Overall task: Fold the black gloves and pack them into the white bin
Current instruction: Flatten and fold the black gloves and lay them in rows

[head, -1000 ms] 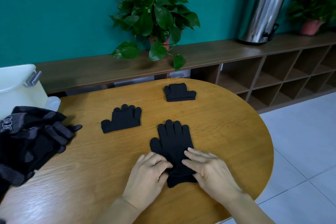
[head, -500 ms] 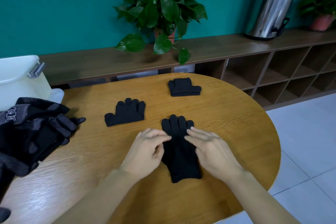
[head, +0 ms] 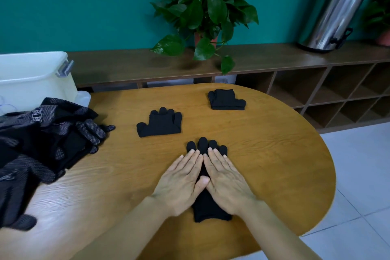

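Note:
A black glove (head: pixel 207 209) lies flat on the round wooden table (head: pixel 274 154), fingertips pointing away from me. My left hand (head: pixel 181 181) and my right hand (head: pixel 225 177) press flat on it side by side, fingers straight, covering its middle. Only its fingertips and cuff show. A folded black glove (head: pixel 160 123) lies behind to the left, and another folded one (head: pixel 225 100) sits further back to the right. The white bin (head: pixel 31 78) stands at the far left.
A heap of black gloves with white grip dots (head: pixel 38 145) covers the table's left side in front of the bin. Behind the table runs a low wooden shelf (head: pixel 274 57) with a potted plant (head: pixel 205 12) and a steel urn (head: pixel 335 12). Tiled floor lies to the right.
Both hands slid up the glove from its cuff and flattened out, fingers now straight and pressed together over its middle. The view shifted slightly.

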Action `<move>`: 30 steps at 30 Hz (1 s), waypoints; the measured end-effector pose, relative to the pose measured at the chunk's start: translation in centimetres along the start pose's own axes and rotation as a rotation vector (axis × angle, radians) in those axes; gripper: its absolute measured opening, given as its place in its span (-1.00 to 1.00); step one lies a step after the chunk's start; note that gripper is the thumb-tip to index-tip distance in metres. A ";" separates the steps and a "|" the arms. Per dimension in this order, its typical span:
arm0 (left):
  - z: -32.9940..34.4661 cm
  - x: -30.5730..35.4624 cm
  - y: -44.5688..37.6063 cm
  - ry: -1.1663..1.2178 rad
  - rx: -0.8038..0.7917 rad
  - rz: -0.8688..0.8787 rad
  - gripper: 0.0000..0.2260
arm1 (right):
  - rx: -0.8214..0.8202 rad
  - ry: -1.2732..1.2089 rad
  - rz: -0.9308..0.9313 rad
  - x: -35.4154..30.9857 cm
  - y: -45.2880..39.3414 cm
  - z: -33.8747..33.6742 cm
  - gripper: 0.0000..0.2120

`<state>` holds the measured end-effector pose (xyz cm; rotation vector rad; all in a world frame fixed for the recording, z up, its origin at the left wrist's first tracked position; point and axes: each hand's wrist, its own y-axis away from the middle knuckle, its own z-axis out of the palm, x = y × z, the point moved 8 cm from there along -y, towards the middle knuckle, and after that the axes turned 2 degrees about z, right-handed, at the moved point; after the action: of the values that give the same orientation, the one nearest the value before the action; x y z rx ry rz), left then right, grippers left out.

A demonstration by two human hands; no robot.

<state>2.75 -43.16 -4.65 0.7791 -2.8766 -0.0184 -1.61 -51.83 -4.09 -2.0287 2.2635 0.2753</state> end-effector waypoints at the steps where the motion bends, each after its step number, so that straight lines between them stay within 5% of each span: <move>1: 0.0 -0.5 1.0 0.000 0.005 0.000 -0.25 | 0.000 -0.008 -0.006 -1.0 0.1 0.3 -0.11; 13: -0.7 -7.5 12.8 -0.025 0.002 -0.037 -0.25 | -0.027 0.010 -0.110 -13.7 0.6 3.2 -0.18; 24: -1.5 -6.0 16.3 0.021 0.125 0.045 -0.31 | -0.036 0.057 -0.201 -13.3 3.6 0.4 -0.32; 30: -0.3 -6.5 18.4 -0.145 0.175 0.046 -0.38 | -0.085 0.110 -0.206 -11.4 5.4 2.8 -0.25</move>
<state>-0.91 -23.99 -4.30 0.7710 -3.0649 0.1925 -5.81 -39.62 -4.27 -2.3537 2.1114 0.2534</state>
